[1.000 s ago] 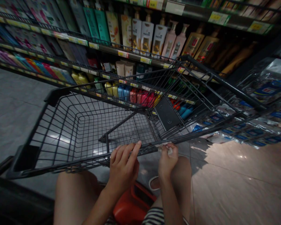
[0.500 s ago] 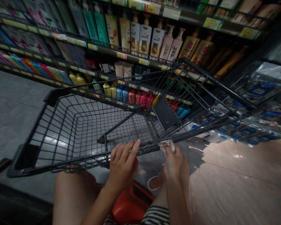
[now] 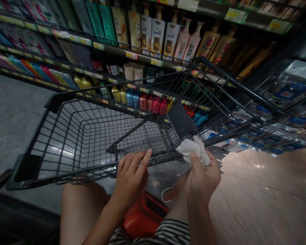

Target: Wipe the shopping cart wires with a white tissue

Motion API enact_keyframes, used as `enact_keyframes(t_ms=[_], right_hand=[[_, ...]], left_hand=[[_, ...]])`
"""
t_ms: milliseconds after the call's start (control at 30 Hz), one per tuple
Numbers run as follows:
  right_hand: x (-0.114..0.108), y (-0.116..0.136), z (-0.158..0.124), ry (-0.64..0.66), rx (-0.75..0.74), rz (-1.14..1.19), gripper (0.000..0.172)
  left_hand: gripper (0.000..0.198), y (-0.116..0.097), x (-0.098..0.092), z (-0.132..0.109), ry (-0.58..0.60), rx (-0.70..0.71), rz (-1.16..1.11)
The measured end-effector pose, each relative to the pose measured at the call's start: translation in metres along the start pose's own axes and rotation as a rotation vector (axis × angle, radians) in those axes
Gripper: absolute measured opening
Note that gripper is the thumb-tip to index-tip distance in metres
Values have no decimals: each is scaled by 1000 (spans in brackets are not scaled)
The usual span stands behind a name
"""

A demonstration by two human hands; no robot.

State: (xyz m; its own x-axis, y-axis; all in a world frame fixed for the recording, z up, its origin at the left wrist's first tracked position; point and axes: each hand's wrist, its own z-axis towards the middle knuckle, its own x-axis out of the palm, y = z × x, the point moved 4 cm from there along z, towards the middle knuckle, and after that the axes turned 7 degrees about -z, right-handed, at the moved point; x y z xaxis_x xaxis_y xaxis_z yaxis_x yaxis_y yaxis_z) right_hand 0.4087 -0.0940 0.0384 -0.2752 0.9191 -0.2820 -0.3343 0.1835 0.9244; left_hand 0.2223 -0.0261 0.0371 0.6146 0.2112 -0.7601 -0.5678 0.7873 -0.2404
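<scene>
A black wire shopping cart (image 3: 91, 132) stands across the view in front of my knees. My left hand (image 3: 132, 172) grips its near top rail, fingers over the bar and the thumb side hidden. In my right hand (image 3: 205, 177) is a crumpled white wipe (image 3: 191, 149), pinched between thumb and fingers. Cloth and hand are just beside the near rail, toward the handle end; whether the cloth touches the rail I cannot tell. The cart's handle bar (image 3: 244, 88) slants at the upper right, and a dark flat panel (image 3: 181, 120) sits at the child-seat end.
Behind the cart run shelves of pump bottles (image 3: 156, 35) and several colourful bottles lower down. Packets in clear plastic (image 3: 288, 95) hang at the right, close to the handle. Between my legs is a red-orange seat (image 3: 142, 217). Tiled floor (image 3: 265, 197) stretches to the right.
My right hand has lifted and shifted right from the near rail, and more of the white wipe shows. My left hand stays on the rail. The view has tilted slightly.
</scene>
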Motion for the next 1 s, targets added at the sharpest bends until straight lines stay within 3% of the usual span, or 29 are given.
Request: enact_keyframes(t_ms=[67,133,267,533,733,867,1000], right_hand=[[1,5,-7,-91,-193,-92,17],[13,4,-18,-80,-372,-132,7],[40,-11,-39,-57,-542,-159,10],[61,-20,-66,-7,-575,-87,21],[80,-47,-98,375,-460,-58,27],[58,-52,-88,372,-382,-52,26],[13,-31,-42,189,-476,-134,16]], left_hand=[[39,5,-7,-1,7,1,-12],[34,14,-16,-4,-47,-17,27],[28,32,-25,-9,-97,-4,59],[15,36,-25,-3,-149,-7,34],[14,38,-25,-5,-162,26,57],[15,40,-29,-6,-150,40,22],[13,42,-30,-6,-198,33,-20]])
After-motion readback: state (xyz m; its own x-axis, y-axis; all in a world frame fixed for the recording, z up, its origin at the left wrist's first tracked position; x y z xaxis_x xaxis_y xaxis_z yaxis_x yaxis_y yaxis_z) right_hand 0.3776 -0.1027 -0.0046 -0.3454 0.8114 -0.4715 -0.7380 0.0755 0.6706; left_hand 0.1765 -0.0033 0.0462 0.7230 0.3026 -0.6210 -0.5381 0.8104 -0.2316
